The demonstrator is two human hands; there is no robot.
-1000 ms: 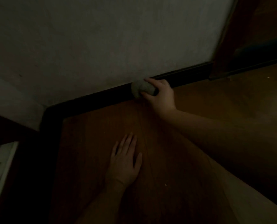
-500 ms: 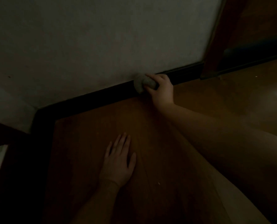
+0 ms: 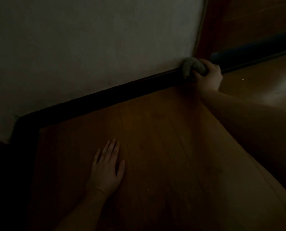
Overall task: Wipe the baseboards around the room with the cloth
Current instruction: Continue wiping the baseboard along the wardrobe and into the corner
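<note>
right hand grips cloth against baseboard.

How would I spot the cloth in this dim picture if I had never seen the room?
Find the pale wall and follow the dark baseboard along its foot to the right end. There the right hand grips a bunched cloth against the baseboard. It is the only grey, nubbly lump among smooth surfaces.
</note>
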